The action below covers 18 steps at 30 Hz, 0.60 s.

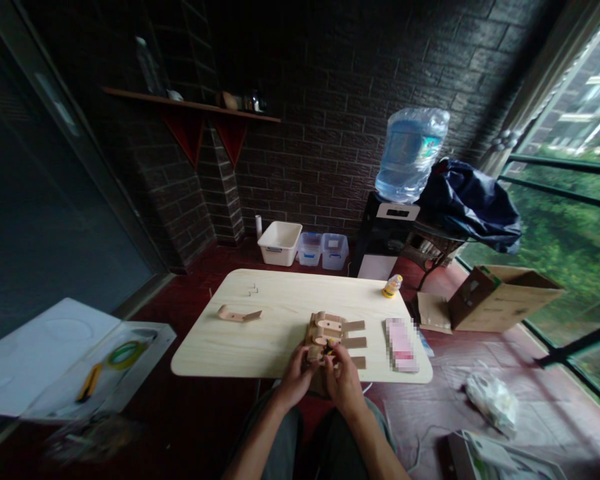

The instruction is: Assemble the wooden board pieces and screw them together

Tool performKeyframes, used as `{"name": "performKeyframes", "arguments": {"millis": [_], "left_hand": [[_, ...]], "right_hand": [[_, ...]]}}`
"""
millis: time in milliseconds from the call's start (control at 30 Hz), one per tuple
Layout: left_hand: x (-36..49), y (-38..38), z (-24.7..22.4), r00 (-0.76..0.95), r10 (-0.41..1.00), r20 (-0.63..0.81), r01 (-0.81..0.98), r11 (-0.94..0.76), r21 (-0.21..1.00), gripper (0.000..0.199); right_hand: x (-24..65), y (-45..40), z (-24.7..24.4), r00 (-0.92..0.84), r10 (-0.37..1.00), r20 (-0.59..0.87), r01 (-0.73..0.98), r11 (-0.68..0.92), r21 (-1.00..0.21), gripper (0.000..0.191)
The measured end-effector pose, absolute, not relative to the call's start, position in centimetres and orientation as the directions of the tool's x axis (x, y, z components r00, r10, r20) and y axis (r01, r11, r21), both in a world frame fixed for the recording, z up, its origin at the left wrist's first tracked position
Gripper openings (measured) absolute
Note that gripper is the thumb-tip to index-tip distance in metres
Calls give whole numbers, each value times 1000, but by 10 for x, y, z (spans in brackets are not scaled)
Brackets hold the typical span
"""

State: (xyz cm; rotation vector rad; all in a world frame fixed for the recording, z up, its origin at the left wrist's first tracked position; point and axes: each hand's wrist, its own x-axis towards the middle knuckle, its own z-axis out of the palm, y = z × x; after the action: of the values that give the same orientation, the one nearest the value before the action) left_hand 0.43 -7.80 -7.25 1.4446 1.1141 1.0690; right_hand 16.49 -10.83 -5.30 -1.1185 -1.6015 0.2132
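Observation:
At the table's near edge, my left hand [300,377] is closed around the near end of a wooden piece [314,355]. Close beside it, my right hand [343,377] is closed with its fingertips on a small black-and-yellow object [329,347], whose kind I cannot make out. Just beyond my fingers lie similar wooden pieces [330,325] with rounded ends and flat angled tabs, side by side on a brownish block or box. Another such wooden piece [240,315] rests alone on the left of the table. My fingers partly hide the nearest piece.
Several small screw-like parts [253,291] stand at the table's [280,283] back left. A yellow-capped clear bottle [393,287] is at the back right, with a pink blurred packet [403,343] nearer. Beyond stand plastic bins [280,243], a water dispenser [395,220] and a cardboard box [500,307].

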Motion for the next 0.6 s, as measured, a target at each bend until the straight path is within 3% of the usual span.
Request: {"name": "performKeyframes", "arguments": {"millis": [600], "left_hand": [[7, -79, -64, 186, 975, 119, 110, -141, 984, 55]], "right_hand": [[161, -107, -44, 33, 786, 618, 543, 505, -671, 48]]}}
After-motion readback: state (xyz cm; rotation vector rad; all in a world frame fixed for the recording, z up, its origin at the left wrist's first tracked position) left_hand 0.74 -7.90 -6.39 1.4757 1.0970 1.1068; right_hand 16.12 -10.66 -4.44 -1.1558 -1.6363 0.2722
